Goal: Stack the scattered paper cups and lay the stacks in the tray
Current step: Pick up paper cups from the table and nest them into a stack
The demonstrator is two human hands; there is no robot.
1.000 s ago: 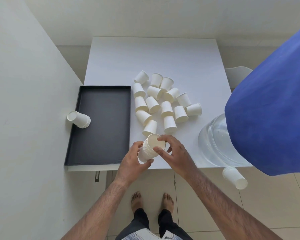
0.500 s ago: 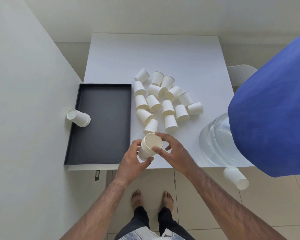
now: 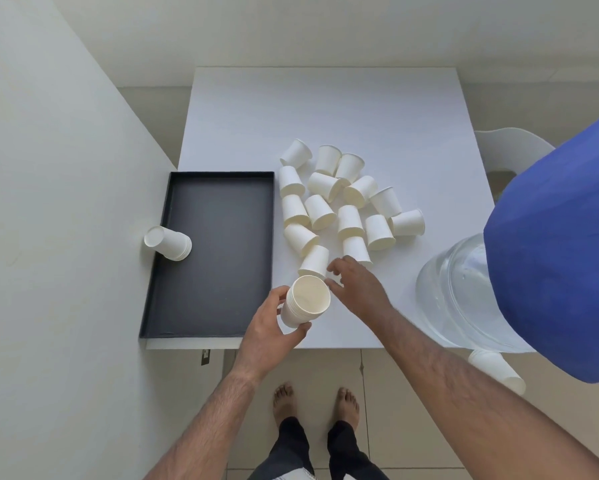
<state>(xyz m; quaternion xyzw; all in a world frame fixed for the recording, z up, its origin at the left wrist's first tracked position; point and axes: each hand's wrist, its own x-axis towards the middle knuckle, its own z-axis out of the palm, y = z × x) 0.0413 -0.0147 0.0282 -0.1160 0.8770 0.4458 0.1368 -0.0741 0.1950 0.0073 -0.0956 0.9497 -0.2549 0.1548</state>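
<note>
Nested stack of white paper cups (image 3: 304, 304) gripped in left hand (image 3: 268, 332), thumb and fingers curled round the wall, mouth up, held just off the table's near edge beside the near right corner of the black rectangular tray (image 3: 209, 254). Right hand (image 3: 358, 291) holding nothing, fingers loosely spread, reaching toward the nearest loose white paper cup (image 3: 314, 260), fingertips close to it; contact probably not made, hard to tell at this angle.

Scattered white paper cups (image 3: 343, 202) clustered mid-table, most mouth down, several tipped on their sides. Tray bare of stacks so far; one short white cup stack (image 3: 169, 243) lying just off the tray's left edge.

Risks:
- Knocking neighbours over or rolling them toward the table's right edge, from a sweeping reach.
- Crushing thin paper walls, from too hard a squeeze.
- Jamming or skewed nesting, from pushing a cup in tilted.
- Dropping the stack to the floor, held over the edge one-handed.
- Bumping the clear water bottle (image 3: 464, 296) at the near right corner.

No brand, label or readable writing anywhere; cups plain.
</note>
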